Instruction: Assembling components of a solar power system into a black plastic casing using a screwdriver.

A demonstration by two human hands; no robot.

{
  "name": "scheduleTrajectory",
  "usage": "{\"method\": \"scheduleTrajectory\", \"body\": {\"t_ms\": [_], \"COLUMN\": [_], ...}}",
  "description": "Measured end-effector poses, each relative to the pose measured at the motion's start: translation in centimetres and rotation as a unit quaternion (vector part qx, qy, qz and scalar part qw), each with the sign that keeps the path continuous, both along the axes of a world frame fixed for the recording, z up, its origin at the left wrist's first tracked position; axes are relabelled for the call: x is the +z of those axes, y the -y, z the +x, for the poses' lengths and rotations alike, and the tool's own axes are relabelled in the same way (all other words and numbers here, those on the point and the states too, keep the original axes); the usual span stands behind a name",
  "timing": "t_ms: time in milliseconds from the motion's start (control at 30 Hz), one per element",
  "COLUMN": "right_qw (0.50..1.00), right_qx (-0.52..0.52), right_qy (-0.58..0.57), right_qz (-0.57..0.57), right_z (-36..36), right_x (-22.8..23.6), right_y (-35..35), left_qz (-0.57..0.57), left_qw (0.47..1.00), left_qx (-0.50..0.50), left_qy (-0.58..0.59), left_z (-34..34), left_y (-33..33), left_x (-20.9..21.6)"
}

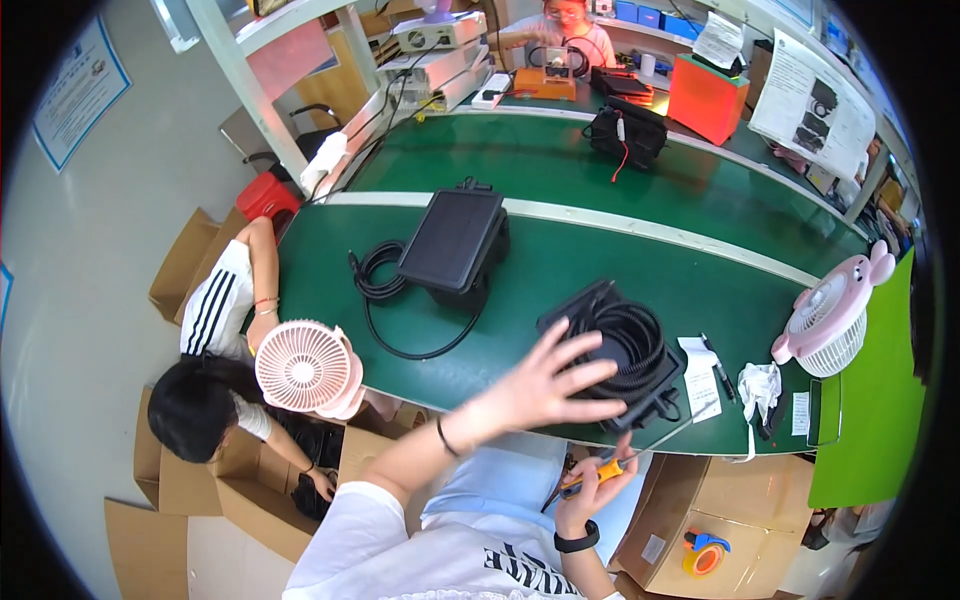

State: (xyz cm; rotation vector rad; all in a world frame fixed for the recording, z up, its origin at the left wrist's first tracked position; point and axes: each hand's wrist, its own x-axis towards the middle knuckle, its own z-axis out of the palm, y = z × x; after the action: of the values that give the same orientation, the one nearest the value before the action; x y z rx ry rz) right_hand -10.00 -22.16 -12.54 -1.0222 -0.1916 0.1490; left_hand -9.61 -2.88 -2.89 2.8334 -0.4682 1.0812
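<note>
My left hand (548, 385) reaches over a coil of black cable (648, 345), fingers spread wide. The coil lies on a black box-shaped device (575, 303) at the bench's near edge. Whether my fingertips touch the cable, I cannot tell. Just below the edge, my right hand (592, 500) grips a screwdriver (609, 469) by its yellow and dark handle. Its long thin shaft points up to the right, past the device's near corner. A similar black device (452, 238) with a flat dark panel on top stands farther left, its cable (378, 272) looped beside it.
A pink fan (303, 370) sits at the left corner, another (828, 312) at the right. Paper slips (700, 375), a black pen (718, 368) and crumpled white wrapping (760, 388) lie right. A co-worker (195, 410) bends over cartons at left; another person (575, 40) works opposite.
</note>
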Motion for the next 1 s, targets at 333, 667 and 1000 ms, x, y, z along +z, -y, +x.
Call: {"method": "scheduleTrajectory", "body": {"t_ms": [333,667,1000], "right_qw": [0.991,0.984,0.955], "right_qx": [-0.104,0.121,0.135], "right_qy": [0.024,0.022,0.094], "right_qz": [-0.084,-0.128,-0.245], "right_z": [8.5,12.8,10.0], "right_x": [1.9,0.9,0.8], "right_y": [-1.6,-4.0,-8.2], "left_qz": [-0.24,-0.312,-0.496], "left_qw": [0.941,0.944,0.846], "left_qx": [0.133,0.105,0.171], "left_qy": [0.2,0.032,0.092], "left_z": [-0.9,0.1,-2.3], "left_y": [-0.7,2.4,1.8], "left_x": [-2.7,-4.4,-6.7]}}
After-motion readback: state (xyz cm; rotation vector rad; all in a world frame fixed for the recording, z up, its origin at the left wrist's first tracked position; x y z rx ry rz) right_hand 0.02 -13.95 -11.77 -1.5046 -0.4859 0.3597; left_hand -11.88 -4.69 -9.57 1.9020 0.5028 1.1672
